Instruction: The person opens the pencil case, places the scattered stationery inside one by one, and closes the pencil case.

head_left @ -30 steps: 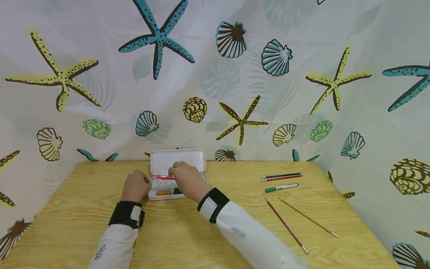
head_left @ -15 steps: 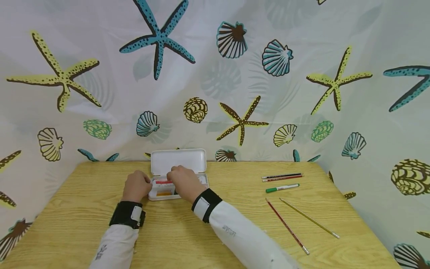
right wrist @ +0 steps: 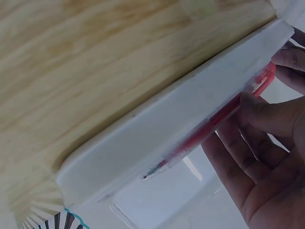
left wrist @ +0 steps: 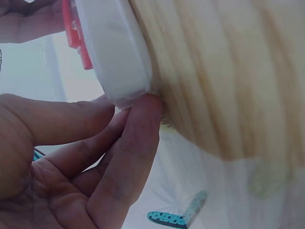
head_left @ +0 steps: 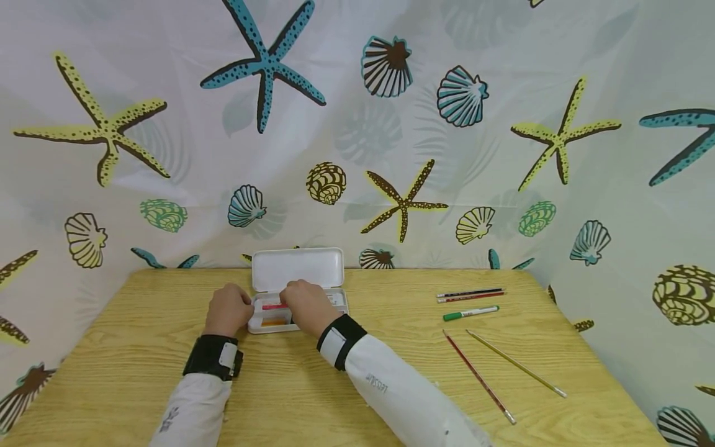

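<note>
A white pencil case (head_left: 258, 325) lies on the table with its lid (head_left: 298, 268) raised at the back. My left hand (head_left: 228, 309) pinches the case's left end between thumb and finger, as the left wrist view shows up close. In the right wrist view, my right hand (right wrist: 271, 148) holds a red pen (right wrist: 205, 128) between thumb and fingers, lengthwise over the case's tray. Its tip points to the case's right end. An orange item (head_left: 274, 323) lies in the front compartment. My right hand (head_left: 310, 306) hides part of the tray in the head view.
To the right lie a black pencil (head_left: 469, 292), a red pencil (head_left: 475, 297) and a green-capped marker (head_left: 471, 313). Closer to me are a longer red pencil (head_left: 479, 375) and a yellow pencil (head_left: 516, 363). A patterned curtain (head_left: 357, 136) stands behind the table (head_left: 290, 391).
My right hand has come slightly down and toward me, lowering the red pen into the case's tray area. My left hand stays at the case's left end.
</note>
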Tool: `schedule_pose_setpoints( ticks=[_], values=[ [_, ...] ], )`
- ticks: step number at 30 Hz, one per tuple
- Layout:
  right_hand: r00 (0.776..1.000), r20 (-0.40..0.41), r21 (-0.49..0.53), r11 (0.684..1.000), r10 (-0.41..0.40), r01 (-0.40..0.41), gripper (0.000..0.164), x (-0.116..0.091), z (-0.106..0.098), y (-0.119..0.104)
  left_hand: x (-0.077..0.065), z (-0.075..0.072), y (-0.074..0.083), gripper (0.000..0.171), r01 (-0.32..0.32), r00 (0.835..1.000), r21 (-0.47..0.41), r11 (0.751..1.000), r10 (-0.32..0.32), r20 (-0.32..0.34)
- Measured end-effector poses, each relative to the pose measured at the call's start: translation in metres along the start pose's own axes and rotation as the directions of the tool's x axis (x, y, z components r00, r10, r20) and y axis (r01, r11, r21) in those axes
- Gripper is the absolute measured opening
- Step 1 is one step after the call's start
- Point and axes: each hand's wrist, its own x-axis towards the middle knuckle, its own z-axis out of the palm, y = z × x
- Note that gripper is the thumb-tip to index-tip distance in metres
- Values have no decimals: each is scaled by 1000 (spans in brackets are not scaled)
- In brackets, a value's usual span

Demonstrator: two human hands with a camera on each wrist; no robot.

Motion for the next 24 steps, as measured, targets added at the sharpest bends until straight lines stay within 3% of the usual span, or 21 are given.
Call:
schedule_pose_setpoints(
  ticks=[24],
  values=[
    [1000, 19, -38, 999, -1, 1, 8, -1, 5, -4, 0, 1, 0, 10, 5, 1000, 2, 1000, -5, 0]
  ],
)
